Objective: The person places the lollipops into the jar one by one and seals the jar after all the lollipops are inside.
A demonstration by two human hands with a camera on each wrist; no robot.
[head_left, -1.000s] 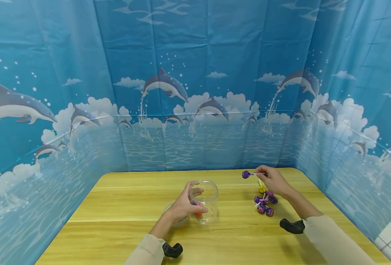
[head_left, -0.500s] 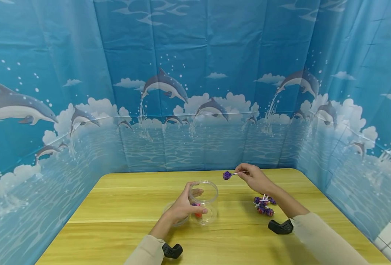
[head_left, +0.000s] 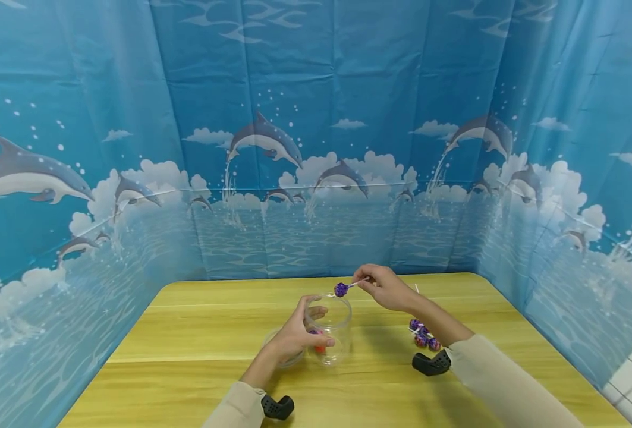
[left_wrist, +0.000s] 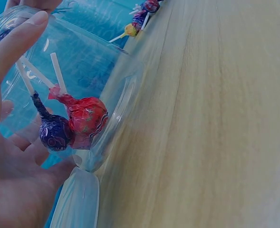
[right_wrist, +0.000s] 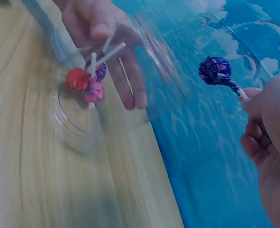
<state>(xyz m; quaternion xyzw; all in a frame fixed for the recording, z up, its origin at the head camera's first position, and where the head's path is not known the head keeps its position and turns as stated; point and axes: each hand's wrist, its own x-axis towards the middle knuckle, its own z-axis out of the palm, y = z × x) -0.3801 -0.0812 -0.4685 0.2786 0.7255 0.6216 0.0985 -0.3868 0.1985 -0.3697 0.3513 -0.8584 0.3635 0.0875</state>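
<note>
My left hand (head_left: 294,336) grips a clear round plastic jar (head_left: 342,336), thumb in front and fingers behind; the jar stands upright on the table, its mouth uncovered. Inside at the bottom lie a red lollipop (left_wrist: 88,116), a dark purple lollipop (left_wrist: 55,133) and a pink lollipop (right_wrist: 94,91), sticks upward. Between thumb and fingertips my right hand (head_left: 385,288) pinches the white stick of another purple lollipop (head_left: 340,289). Its wrapped head points left and hovers just over the jar's rim, as the right wrist view (right_wrist: 215,70) also shows from the side.
A clear round lid (left_wrist: 78,199) lies by the jar, partly behind my left hand. Several wrapped lollipops (head_left: 421,340) are heaped to the right on the wooden table (head_left: 187,333), partly covered by my right forearm. A blue dolphin curtain (head_left: 316,238) surrounds the table's far side.
My right hand has carried the purple lollipop leftward from above the heap to the jar's mouth. My left hand and the jar have stayed in place.
</note>
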